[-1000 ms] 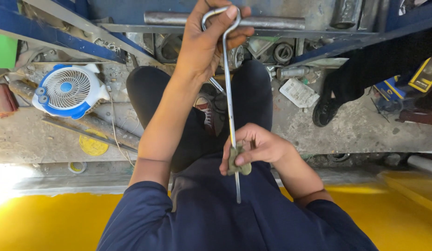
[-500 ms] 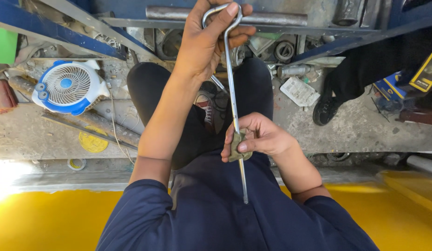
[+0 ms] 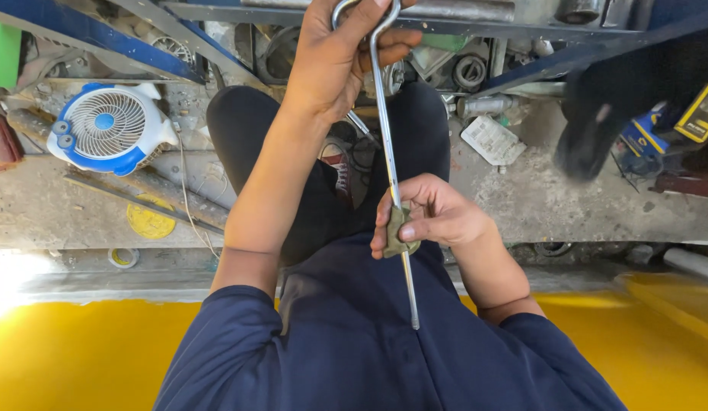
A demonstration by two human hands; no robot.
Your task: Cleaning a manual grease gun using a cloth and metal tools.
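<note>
Left hand (image 3: 340, 57) is closed around the looped top end of a long thin metal rod (image 3: 386, 144), fingers curled tight near the upper edge of the view. Right hand (image 3: 430, 215) is lower, nearly closed, and it pinches a small greenish-grey pad (image 3: 398, 232) around the rod at its middle. From there the rod runs down in front of the dark blue shirt (image 3: 354, 342). On the concrete floor to the left lies a small blue-and-white fan (image 3: 110, 127).
</note>
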